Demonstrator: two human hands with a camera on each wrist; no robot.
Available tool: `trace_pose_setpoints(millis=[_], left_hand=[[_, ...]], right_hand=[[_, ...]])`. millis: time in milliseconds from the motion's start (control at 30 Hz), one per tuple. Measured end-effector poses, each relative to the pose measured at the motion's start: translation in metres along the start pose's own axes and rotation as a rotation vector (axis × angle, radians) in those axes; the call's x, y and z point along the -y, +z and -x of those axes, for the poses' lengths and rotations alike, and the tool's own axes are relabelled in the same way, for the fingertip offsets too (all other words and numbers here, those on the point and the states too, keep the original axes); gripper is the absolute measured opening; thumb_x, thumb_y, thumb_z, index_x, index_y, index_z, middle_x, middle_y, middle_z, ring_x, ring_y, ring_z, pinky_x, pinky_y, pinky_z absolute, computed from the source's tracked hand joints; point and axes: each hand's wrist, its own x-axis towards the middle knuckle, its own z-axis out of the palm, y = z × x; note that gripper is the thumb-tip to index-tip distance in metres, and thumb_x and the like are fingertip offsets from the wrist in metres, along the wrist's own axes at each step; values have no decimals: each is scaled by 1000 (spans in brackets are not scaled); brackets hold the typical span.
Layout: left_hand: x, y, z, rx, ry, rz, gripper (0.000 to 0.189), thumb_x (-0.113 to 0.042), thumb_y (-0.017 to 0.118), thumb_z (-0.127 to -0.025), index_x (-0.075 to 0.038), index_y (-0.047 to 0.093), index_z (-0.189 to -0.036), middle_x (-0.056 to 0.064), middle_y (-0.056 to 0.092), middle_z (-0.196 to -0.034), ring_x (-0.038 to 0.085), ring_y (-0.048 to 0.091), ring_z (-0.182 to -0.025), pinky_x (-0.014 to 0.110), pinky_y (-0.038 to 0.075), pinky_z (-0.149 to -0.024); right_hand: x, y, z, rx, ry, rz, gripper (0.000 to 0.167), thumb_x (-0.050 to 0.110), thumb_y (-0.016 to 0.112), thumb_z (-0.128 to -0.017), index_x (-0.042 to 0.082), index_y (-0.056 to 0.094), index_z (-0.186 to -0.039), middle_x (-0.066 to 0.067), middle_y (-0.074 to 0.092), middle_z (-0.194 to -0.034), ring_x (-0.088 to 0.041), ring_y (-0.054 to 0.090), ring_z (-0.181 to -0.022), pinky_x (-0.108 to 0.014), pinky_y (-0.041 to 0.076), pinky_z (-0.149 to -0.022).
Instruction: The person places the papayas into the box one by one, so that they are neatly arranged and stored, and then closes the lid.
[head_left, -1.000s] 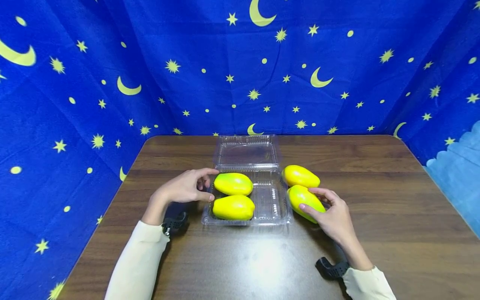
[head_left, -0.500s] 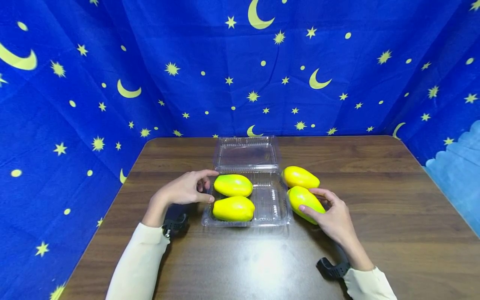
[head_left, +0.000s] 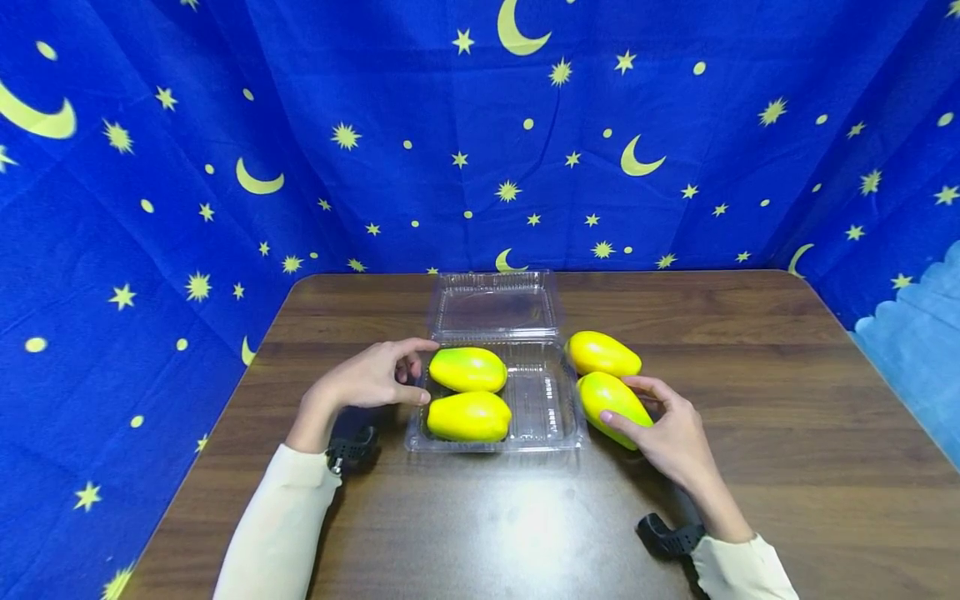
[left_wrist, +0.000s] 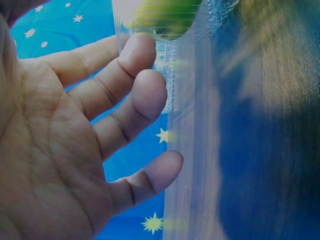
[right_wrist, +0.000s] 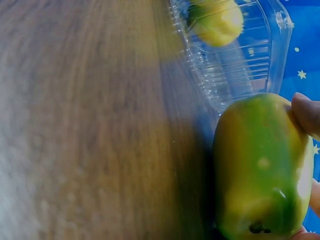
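Observation:
A clear plastic clamshell box lies unfolded on the table, two yellow-green papayas lying in its left half: a back one and a front one. My left hand is at the box's left side, index fingertip and thumb right at the rim. In the left wrist view its other fingers are loosely bent with nothing between them. On the right, my right hand holds a third papaya between thumb and fingers, just outside the box's right wall. Its green-streaked end faces the right wrist camera.
Another papaya lies behind the held one, by the box's right back corner. The box's lid is folded back toward the table's far edge. A blue star-and-moon curtain hangs behind and left of the wooden table.

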Motion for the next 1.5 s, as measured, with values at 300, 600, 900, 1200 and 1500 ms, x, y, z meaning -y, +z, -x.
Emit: trace_pose_setpoints(millis=[300, 600, 900, 1200, 1500], left_hand=[[1, 0, 0, 4, 2, -4, 78, -40, 80, -82, -20, 45, -149, -2, 62, -101, 17, 54, -85, 34, 46, -75], [-1, -2, -1, -3, 12, -11, 76, -39, 80, -82, -21, 46, -148, -2, 63, -100, 18, 55, -86, 34, 47, -76], [0, -2, 0, -9, 14, -15, 76, -37, 80, -83, -19, 46, -148, -2, 63, -100, 17, 55, -85, 34, 46, -75], [0, -1, 1, -3, 1, -5, 77, -39, 80, -82, -21, 46, -149, -2, 63, -100, 18, 55, -84, 34, 47, -74], [0, 0, 0, -4, 1, -14, 77, -40, 80, -82, -22, 46, -148, -3, 63, -100, 17, 55, -85, 34, 47, -74]], right_hand=[[-1, -1, 2, 9, 9, 13, 67, 47, 83, -80, 13, 61, -133, -20, 63, -134, -42, 67, -111, -55, 54, -90], [-2, -1, 2, -38, -33, 16, 64, 44, 85, -78, 13, 64, -129, -17, 68, -128, -38, 69, -108, -48, 53, -87], [1, -2, 1, -57, -41, -20, 61, 42, 86, -78, 14, 65, -128, -14, 69, -126, -32, 69, -108, -22, 50, -83], [4, -4, -2, -98, -53, -38, 60, 37, 88, -75, 13, 66, -126, -11, 70, -124, -23, 67, -103, -10, 47, -77], [13, -14, -8, -104, -105, -42, 60, 34, 88, -76, 11, 65, -127, -14, 68, -126, -31, 70, -101, -11, 49, -73]])
